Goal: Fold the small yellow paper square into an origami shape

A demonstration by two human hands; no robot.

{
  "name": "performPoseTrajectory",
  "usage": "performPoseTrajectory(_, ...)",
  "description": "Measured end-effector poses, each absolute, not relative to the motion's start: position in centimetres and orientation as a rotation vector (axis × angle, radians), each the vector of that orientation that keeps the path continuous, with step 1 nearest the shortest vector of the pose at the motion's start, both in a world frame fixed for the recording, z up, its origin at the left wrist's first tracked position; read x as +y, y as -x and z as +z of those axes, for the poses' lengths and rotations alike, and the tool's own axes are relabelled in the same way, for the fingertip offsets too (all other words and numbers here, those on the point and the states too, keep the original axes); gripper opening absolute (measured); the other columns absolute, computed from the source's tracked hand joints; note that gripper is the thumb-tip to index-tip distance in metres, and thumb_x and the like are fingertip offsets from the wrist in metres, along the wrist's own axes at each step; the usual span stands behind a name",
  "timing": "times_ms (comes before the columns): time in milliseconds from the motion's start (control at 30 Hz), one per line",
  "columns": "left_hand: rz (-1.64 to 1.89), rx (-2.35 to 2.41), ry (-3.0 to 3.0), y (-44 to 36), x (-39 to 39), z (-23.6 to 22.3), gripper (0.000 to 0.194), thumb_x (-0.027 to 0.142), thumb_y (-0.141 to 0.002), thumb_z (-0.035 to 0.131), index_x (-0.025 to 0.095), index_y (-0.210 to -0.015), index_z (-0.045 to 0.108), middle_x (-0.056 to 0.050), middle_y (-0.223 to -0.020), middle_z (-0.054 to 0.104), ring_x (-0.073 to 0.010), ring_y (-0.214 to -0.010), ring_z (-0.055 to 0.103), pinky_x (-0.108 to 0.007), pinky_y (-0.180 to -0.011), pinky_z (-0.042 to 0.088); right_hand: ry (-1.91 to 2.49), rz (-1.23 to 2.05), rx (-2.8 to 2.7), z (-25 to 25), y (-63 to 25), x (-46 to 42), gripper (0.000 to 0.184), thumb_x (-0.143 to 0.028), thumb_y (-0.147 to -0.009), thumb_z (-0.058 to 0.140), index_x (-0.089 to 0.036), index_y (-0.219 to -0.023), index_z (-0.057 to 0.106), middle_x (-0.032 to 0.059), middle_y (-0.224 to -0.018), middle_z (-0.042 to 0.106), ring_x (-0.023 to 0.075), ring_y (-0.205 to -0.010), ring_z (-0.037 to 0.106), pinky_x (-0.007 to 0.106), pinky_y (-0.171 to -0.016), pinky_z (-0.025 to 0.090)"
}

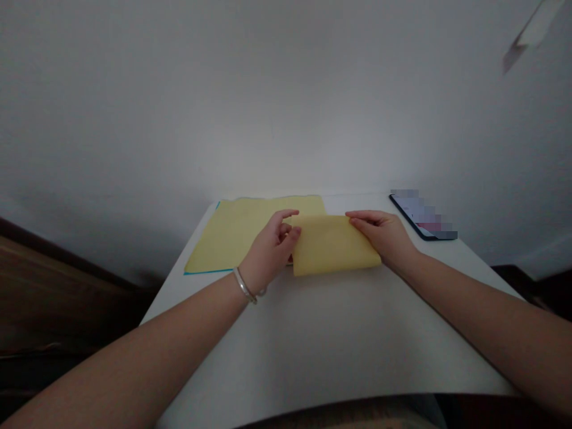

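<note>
While the hands are gripping: left hand [271, 249] is closing around the near end of a folded yellow sheet [333, 247], its curled fingers hiding that edge; right hand [378, 233] is pinching the opposite end, fingers on top.
Sheet's place: it is lying on a white table [313, 339], its left end overlapping a flat yellow sheet [236, 232] edged in blue.
Left wrist: a silver bangle [243, 285] is circling it.
Hard to make out: a phone [422, 215] is showing a pixelated screen, nothing readable; a blurred pale object [531, 30] is cutting off at the top edge.
</note>
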State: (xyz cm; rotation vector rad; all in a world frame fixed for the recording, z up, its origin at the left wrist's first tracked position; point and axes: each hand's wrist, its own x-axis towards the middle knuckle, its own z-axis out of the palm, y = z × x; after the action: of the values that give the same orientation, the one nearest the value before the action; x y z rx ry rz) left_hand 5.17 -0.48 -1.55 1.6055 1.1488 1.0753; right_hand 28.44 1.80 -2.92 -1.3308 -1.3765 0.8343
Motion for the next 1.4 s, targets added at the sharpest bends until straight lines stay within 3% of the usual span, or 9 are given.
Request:
performPoseTrajectory(200,1.083,1.287,-1.730,-4.5,0.5,-1.5,0.027,0.030,-0.080,0.054,0.017,-0.102,0.061,0.002,-0.068,0.054,-0.0083,-0.051,0.048,-0.018,-0.045,0.043,1.369,0.770,-1.514,-3.0,-28.4,1.6,0.024,-0.038,-0.071,0.064,-0.024,-0.089,0.074,0.0038,-0.080,0.071,0.0166,-0.069,0.061,0.030,-0.060,0.046)
performPoseTrajectory(367,1.011,1.371,-1.816,-4.2,1.4,-1.8,0.023,0.027,-0.079,0.054,0.017,-0.096,0.065,0.001,-0.066,0.058,-0.0087,-0.050,0.049,-0.019,-0.046,0.040,1.448,0.633,-1.663,-3.0,-28.5,1.8,0.028,-0.039,-0.074,0.060,-0.023,-0.092,0.073,0.0021,-0.069,0.068,0.0140,-0.056,0.054,0.027,-0.051,0.040)
performPoseTrajectory(533,0.974,1.464,-2.081,-3.8,1.4,-1.9,0.026,0.025,-0.080,0.051,0.022,-0.104,0.061,0.002,-0.068,0.058,-0.0107,-0.057,0.052,-0.021,-0.054,0.040,1.431,0.398,-1.880,-2.8,-28.9,1.9,0.025,-0.034,-0.077,0.057,-0.025,-0.097,0.070,0.0002,-0.067,0.065,0.0128,-0.053,0.050,0.027,-0.051,0.039)
performPoseTrajectory(767,0.758,1.689,-2.633,-4.1,0.8,-1.6,0.016,0.022,-0.082,0.052,0.021,-0.095,0.061,-0.003,-0.077,0.066,-0.0205,-0.077,0.057,-0.031,-0.071,0.037,1.395,0.361,-1.972,-3.3,-29.7,2.4,0.014,-0.027,-0.076,0.058,-0.022,-0.088,0.065,-0.0008,-0.067,0.064,0.0137,-0.059,0.056,0.026,-0.056,0.041)
performPoseTrajectory(933,0.585,1.777,-2.800,-4.3,0.5,-1.5,0.016,0.025,-0.086,0.049,0.024,-0.089,0.065,-0.005,-0.078,0.068,-0.0243,-0.079,0.058,-0.035,-0.070,0.034,1.369,0.354,-2.063,-3.5,-29.8,2.7,0.013,-0.024,-0.078,0.056,-0.023,-0.082,0.069,0.0017,-0.079,0.070,0.0158,-0.070,0.062,0.028,-0.064,0.045)
performPoseTrajectory(1100,0.524,1.772,-2.793,-4.4,1.0,-1.9,0.020,0.023,-0.086,0.049,0.026,-0.091,0.069,-0.005,-0.087,0.070,-0.0235,-0.087,0.058,-0.035,-0.073,0.034,1.303,0.280,-2.170,-3.7,-29.9,3.2,0.023,-0.020,-0.081,0.051,-0.025,-0.090,0.072,0.0034,-0.095,0.071,0.0192,-0.088,0.063,0.034,-0.079,0.047)
performPoseTrajectory(1400,0.478,1.690,-2.835,-4.2,0.8,-2.0,0.023,0.023,-0.087,0.049,0.023,-0.093,0.071,-0.005,-0.094,0.071,-0.0239,-0.090,0.058,-0.036,-0.079,0.038,1.121,0.232,-2.391,-4.3,-30.4,4.5,0.028,-0.018,-0.083,0.048,-0.024,-0.097,0.072,0.0053,-0.100,0.070,0.0206,-0.092,0.062,0.037,-0.086,0.045)
